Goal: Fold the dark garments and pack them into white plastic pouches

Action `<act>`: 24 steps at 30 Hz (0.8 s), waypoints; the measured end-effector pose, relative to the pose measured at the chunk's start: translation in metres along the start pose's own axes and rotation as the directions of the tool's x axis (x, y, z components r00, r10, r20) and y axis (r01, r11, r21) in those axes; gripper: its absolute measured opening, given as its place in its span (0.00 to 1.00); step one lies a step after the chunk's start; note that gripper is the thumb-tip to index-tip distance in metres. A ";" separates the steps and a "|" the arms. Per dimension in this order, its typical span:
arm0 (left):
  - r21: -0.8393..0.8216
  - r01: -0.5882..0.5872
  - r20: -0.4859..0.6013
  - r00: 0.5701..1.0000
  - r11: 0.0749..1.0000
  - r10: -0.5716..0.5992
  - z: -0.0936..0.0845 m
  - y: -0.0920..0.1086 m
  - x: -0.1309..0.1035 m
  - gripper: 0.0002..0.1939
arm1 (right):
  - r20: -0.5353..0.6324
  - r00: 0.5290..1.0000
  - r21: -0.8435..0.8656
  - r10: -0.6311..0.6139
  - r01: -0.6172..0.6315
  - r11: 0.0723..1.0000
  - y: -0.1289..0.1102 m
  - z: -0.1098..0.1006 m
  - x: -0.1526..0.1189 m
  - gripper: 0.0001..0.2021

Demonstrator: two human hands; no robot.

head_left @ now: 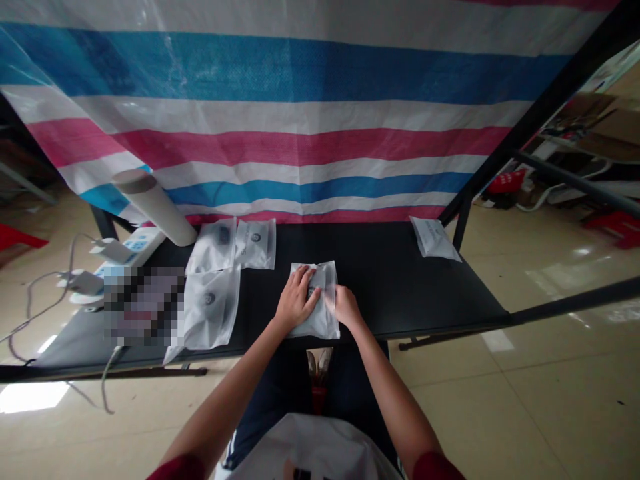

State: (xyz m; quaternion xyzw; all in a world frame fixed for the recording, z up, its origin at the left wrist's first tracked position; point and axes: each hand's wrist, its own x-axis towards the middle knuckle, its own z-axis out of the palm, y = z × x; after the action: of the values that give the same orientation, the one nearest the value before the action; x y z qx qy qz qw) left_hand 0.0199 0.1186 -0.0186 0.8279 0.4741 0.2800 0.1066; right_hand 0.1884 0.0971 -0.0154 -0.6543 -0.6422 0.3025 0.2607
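Note:
A translucent white zip bag [318,320] with a small dark logo lies on the black table in front of me. My left hand [296,300] rests on top of it, palm down with the fingers stretched out. At the bag's right edge is my right hand [346,307], its fingers curled closed on the clear margin; the fingertips are partly hidden by the plastic. Left of my hands lie three similar packed bags: a front one [207,310], one behind it [213,243] and a smaller one [256,244] beside that.
Another packed bag [434,238] lies near the table's far right corner. At the left stand a white bottle [157,208] and a power strip [143,243] with plugged-in chargers and cables. A pixelated item [147,305] lies beside them. A striped tarp [300,147] hangs behind the black table [390,287].

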 end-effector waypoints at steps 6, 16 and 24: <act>0.002 0.007 0.037 0.999 1.000 -0.007 0.002 -0.002 -0.003 0.28 | -0.009 0.998 -0.187 0.054 -0.055 0.981 -0.008 -0.001 0.023 0.11; 0.107 0.078 0.074 0.994 0.991 -0.086 0.010 0.001 0.000 0.33 | -0.012 0.999 0.527 -0.035 0.036 0.849 0.036 -0.020 0.007 0.18; 0.211 0.120 0.086 0.986 0.970 -0.140 0.020 0.009 0.005 0.34 | -0.207 0.948 0.894 0.242 0.082 0.441 0.057 -0.035 -0.009 0.20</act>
State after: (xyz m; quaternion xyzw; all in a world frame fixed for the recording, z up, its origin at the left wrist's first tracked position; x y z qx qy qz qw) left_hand 0.0395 0.1194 -0.0289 0.8146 0.5477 0.1804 0.0625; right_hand 0.2528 0.0877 -0.0331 -0.4863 -0.3051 0.5024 0.6465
